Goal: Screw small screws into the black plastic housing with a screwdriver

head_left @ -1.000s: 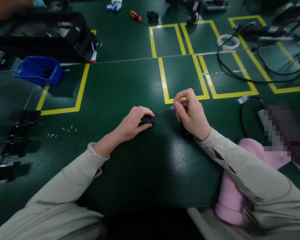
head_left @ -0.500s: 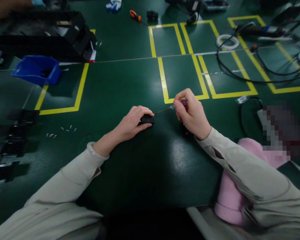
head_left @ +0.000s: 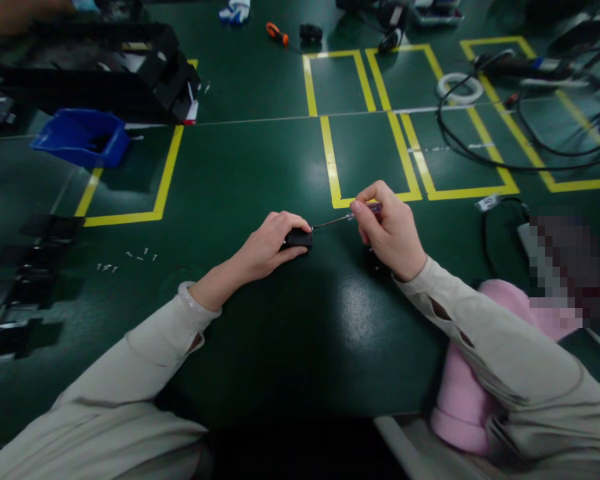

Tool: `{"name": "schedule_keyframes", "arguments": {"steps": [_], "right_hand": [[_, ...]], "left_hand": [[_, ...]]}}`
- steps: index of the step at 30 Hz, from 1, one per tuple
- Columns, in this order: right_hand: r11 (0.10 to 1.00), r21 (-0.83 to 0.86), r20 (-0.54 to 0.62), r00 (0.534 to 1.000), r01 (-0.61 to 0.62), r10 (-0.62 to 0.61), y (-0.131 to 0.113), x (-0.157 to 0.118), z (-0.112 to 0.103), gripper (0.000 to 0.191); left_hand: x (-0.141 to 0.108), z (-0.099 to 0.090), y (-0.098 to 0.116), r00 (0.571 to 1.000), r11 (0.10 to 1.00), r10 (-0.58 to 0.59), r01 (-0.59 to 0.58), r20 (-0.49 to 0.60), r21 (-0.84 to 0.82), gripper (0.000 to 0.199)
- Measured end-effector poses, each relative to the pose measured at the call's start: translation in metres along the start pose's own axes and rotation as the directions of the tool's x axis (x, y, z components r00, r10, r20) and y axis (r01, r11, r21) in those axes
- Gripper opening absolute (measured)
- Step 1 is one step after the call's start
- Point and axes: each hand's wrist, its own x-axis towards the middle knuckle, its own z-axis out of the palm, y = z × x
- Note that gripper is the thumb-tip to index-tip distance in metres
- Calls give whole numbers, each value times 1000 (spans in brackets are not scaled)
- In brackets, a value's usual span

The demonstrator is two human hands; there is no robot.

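Observation:
A small black block (head_left: 300,238) lies on the green table, held between the thumb and fingers of my left hand (head_left: 269,248). My right hand (head_left: 391,227) grips a screwdriver (head_left: 356,214) by its clear purplish handle. The thin shaft points left, and its tip meets the right end of the block, where a tiny shiny spot shows. Partly hidden under my right hand is another small dark object (head_left: 375,260) on the table. Several loose screws (head_left: 143,255) lie to the left of my left hand.
A blue bin (head_left: 83,137) and a large black housing (head_left: 95,73) stand at the back left. Black parts (head_left: 30,273) line the left side. An orange screwdriver (head_left: 277,33), a white ring (head_left: 459,88) and black cables (head_left: 480,150) lie farther back. Another person's arm shows top left.
The whole view has shifted slightly, so things appear a little farther right. Both hands keep their holds, and the screwdriver tip stays at the block.

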Motion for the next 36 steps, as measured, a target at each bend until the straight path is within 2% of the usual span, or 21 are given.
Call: {"name": "schedule_keyframes", "arguments": {"steps": [5,10,15,20,24,26,30,34,36], "right_hand": [[999,42,16,1000,13,-14,1,0,0,7],[1000,14,10,1000,-11,11,0,-2,0,19],[997,74,28,999,-18,16,2,-2,1,5],[999,20,17,999,-31,31,0,0,-1,18],[998,58,34,999,-18,16,0,0,-1,5],[999,53,25,1000,-10,9,0,0,-1,5],[1000,22,24,999,-22,22,0,-1,-2,19],[998,50,39,999,-24,22,-1,0,-2,6],[999,29,29,999,-16,15,-1,0,-2,7]], "left_hand": [[0,1,0,1000,1000,-1,1,2,4,28],[1,0,1,1000,1000,-2,2,5,-5,27],[0,-1,1,1000,1000,-19,19,9,-14,27],[0,-1,2,1000,999,-27,27,16,-19,27],[1,0,2,999,999,-29,29,14,-18,27],[1,0,2,1000,1000,-24,25,12,-17,27],[0,-1,1,1000,1000,-18,18,13,-19,27],[0,0,1,1000,1000,-24,24,15,-20,27],[0,0,1,999,999,-34,34,16,-20,27]]}}
